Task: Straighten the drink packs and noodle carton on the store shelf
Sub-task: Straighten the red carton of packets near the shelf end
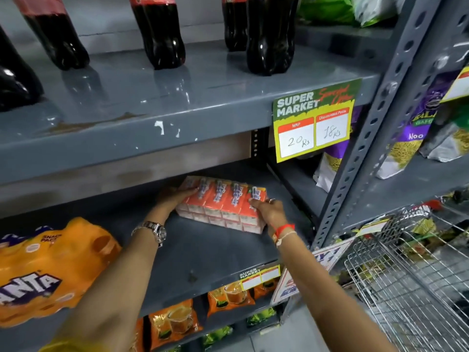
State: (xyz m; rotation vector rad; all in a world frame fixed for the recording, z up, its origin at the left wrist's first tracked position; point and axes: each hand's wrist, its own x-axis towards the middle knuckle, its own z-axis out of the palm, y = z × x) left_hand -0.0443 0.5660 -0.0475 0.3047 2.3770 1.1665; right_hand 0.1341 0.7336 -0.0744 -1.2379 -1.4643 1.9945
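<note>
Currently, both hands are on the orange drink pack [223, 201], a shrink-wrapped block of small cartons that lies flat on the middle shelf [203, 247], set back from the front edge and skewed to it. The left hand [175, 196] is pressed against the pack's left end with fingers extended along its top. The right hand [266, 209] closes around the pack's right front corner, thumb on top, fingers around the side. A wristwatch [154, 231] sits on the left wrist; red and white bands [284, 231] sit on the right. An orange Fanta multipack [48, 270] lies at the shelf's left front, well apart from the held pack. Dark cola bottles [269, 36] stand on the shelf above, where a price tag [314, 120] hangs. A wire basket [416, 275] is at lower right.
</note>
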